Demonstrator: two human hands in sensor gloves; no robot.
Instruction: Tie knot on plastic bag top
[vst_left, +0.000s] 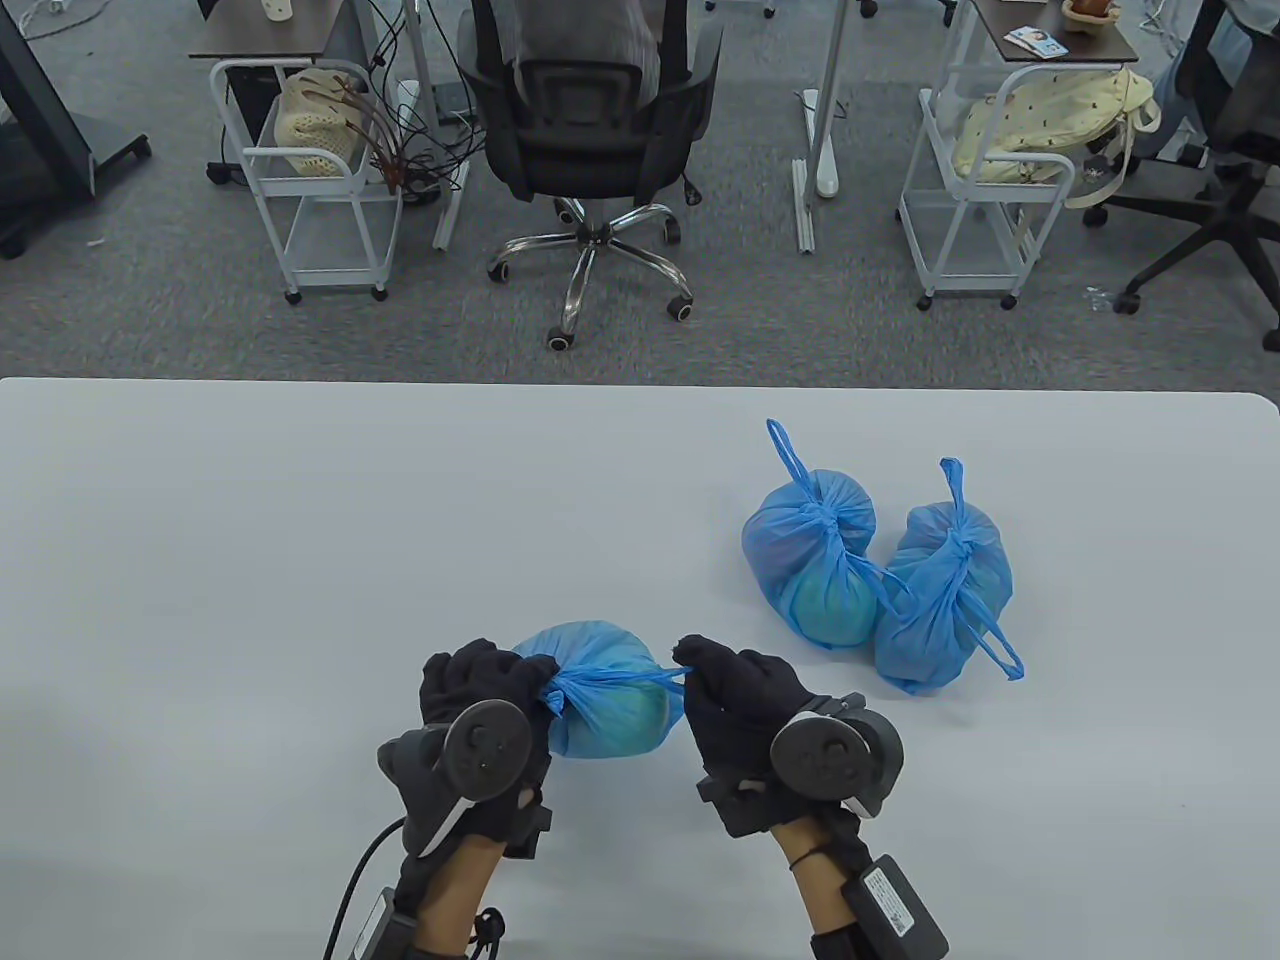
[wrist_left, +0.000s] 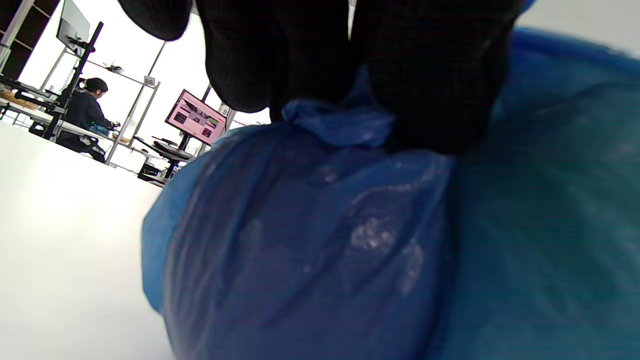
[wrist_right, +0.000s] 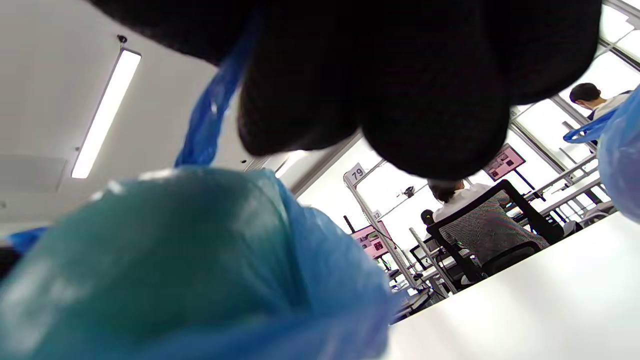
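Observation:
A filled blue plastic bag (vst_left: 610, 695) lies on the white table (vst_left: 250, 560) between my hands. My left hand (vst_left: 490, 690) grips the bunched bag top at the bag's left side. My right hand (vst_left: 715, 680) pinches a stretched blue handle strip (vst_left: 625, 679) that runs taut from the bunch to the right. In the left wrist view the fingers (wrist_left: 425, 75) close on a blue wad (wrist_left: 340, 122) over the bag (wrist_left: 325, 240). In the right wrist view the strip (wrist_right: 210, 115) runs from my fingers (wrist_right: 400, 90) to the bag (wrist_right: 190, 260).
Two tied blue bags (vst_left: 812, 560) (vst_left: 940, 610) lie side by side to the right on the table, their loops sticking out. An office chair (vst_left: 590, 150), wire carts (vst_left: 310, 180) and desks stand beyond the table's far edge.

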